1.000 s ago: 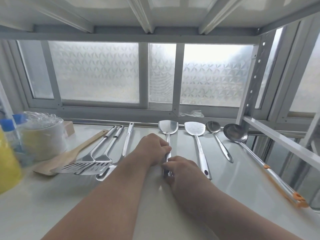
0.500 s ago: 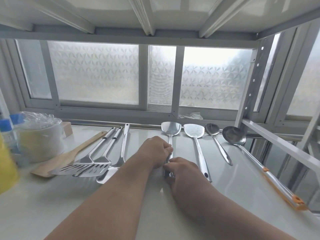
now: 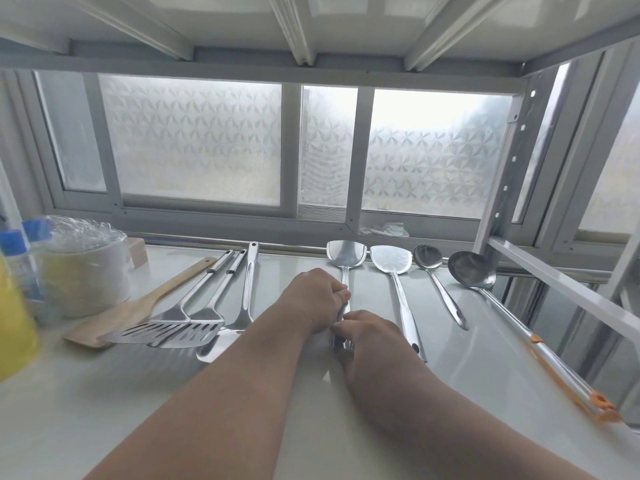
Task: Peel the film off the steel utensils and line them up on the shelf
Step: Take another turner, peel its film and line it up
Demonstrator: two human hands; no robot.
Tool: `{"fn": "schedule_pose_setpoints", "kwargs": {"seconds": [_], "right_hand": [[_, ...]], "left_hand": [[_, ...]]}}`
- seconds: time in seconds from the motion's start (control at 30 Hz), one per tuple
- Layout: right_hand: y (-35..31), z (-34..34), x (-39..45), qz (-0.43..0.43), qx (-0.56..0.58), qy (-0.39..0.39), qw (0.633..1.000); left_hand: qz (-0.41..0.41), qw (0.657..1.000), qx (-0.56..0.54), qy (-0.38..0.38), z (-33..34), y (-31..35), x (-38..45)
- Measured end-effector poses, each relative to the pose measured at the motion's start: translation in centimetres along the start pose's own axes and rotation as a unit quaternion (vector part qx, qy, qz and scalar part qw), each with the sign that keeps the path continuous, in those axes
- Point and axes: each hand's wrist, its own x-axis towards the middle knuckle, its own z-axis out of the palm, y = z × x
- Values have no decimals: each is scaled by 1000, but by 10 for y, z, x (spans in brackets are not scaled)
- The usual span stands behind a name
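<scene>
- Frosted, pinwheel-patterned window panes (image 3: 194, 140) back a glossy pale shelf (image 3: 104, 410) under white metal beams.
- Left hand (image 3: 313, 297) curls around the slim steel handle of a flat spatula (image 3: 346, 259) lying on the shelf, blade toward the window.
- Right hand (image 3: 372, 337) pinches the handle's near end, fingertips bent.
- Rightward lie a second spatula (image 3: 391, 259), a spoon (image 3: 427, 256) and a deep-bowled ladle (image 3: 472, 273) with orange-trimmed handle.
- Leftward: two slotted turners (image 3: 173, 332), a wooden spatula (image 3: 114, 318).
</scene>
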Motion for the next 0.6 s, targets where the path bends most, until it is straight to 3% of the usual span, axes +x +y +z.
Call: {"fn": "schedule_pose_setpoints", "kwargs": {"seconds": [0.6], "right_hand": [[-3, -5, -4, 5, -3, -12, 1000]], "left_hand": [[14, 1000, 15, -1, 0, 1, -1]]}}
